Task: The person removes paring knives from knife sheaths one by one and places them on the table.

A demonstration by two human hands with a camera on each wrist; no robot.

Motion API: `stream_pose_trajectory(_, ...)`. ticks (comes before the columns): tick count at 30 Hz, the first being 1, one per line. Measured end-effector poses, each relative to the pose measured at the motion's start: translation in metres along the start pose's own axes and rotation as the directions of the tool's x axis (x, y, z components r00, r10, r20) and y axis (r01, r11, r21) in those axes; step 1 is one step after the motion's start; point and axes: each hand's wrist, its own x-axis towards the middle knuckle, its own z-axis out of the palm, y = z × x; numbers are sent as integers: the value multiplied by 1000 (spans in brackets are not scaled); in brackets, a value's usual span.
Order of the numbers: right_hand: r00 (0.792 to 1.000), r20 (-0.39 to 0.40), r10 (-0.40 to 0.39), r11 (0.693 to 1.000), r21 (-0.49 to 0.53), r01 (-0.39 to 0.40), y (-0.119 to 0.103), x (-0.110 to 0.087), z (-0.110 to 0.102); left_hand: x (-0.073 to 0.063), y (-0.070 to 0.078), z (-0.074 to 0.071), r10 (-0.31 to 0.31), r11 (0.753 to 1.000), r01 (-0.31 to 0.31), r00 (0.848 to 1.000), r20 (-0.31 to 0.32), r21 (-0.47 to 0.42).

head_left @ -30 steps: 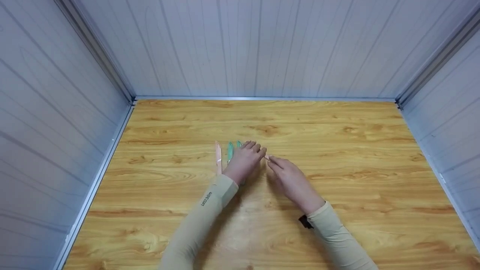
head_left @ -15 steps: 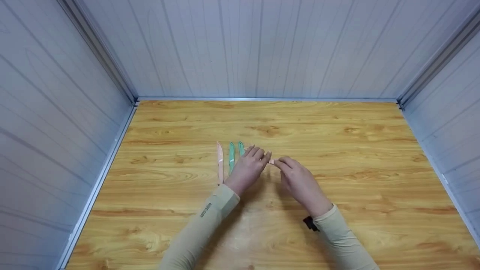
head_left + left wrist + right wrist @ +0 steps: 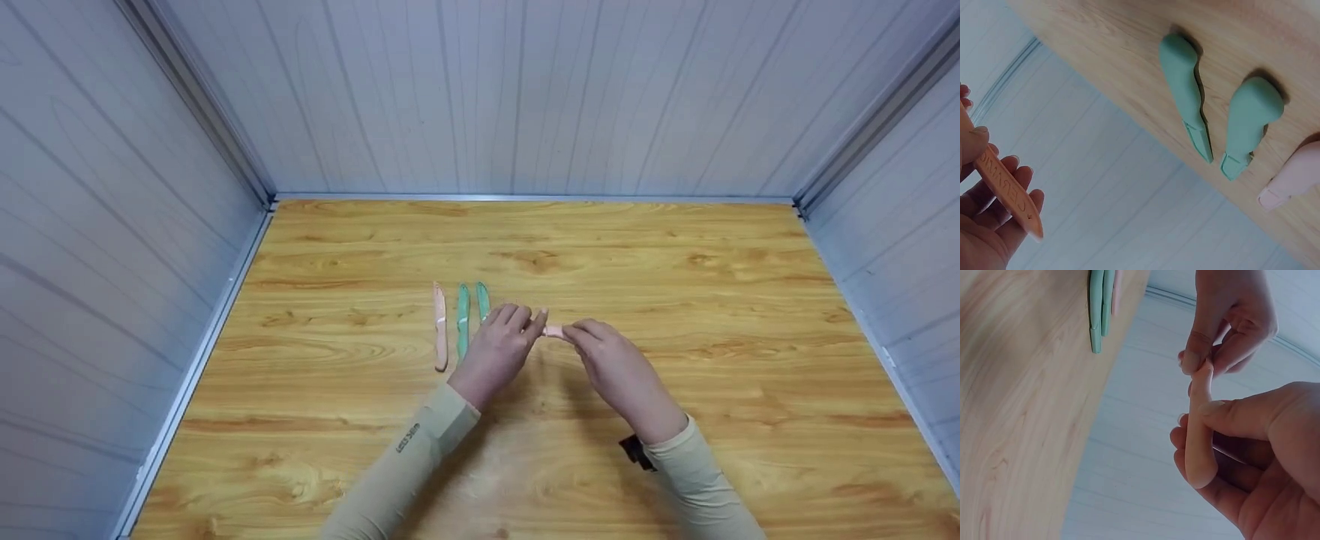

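Observation:
Both hands hold one peach-pink knife [image 3: 553,331] just above the table. My left hand [image 3: 496,351] grips its blade end; in the left wrist view this blade part [image 3: 1009,194] bears raised lettering, and I cannot tell whether it is a bare blade or a cover. With thumb and fingers, my right hand [image 3: 619,375] holds the smooth handle [image 3: 1201,450]. To the left of the hands lie a pink knife [image 3: 440,330] and a green knife [image 3: 463,319]. Another green knife [image 3: 482,296] is partly hidden behind my left hand.
The wood-grain table [image 3: 675,285] is bordered by a pale panel wall [image 3: 480,97] at the back and by further panels on the left [image 3: 97,262] and right [image 3: 892,225]. A black strap piece [image 3: 636,453] shows at the right wrist.
Both hands have drawn the held knife slightly right and nearer to me. The right hand has shifted outward, so more of the knife shows between them. The knives on the table are less covered.

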Motion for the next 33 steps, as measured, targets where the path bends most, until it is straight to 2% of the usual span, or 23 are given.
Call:
stream_pose_trajectory(9,999,-20,-35,999,21,35,2,-5,-4,-5,7,-5,14,999,-17,998,-61,-36)
stream_pose_trajectory(19,1000,-23,-21,1000,8,21,2,-9,-10,-9,10,-16,-71,989,64,996,-52,-130)
stream_pose_trajectory(23,999,-34,-39,999,1,39,3,-10,-13,-13,13,-18,-111,975,97,992,-62,-198)
stream_pose_trajectory(28,997,-52,-59,998,-17,58,3,-13,-13,-16,20,-19,-164,946,138,984,-67,-292)
stream_pose_trajectory(33,994,-73,-84,996,-13,83,3,-15,-12,-18,26,-17,-194,927,154,977,-86,-342)
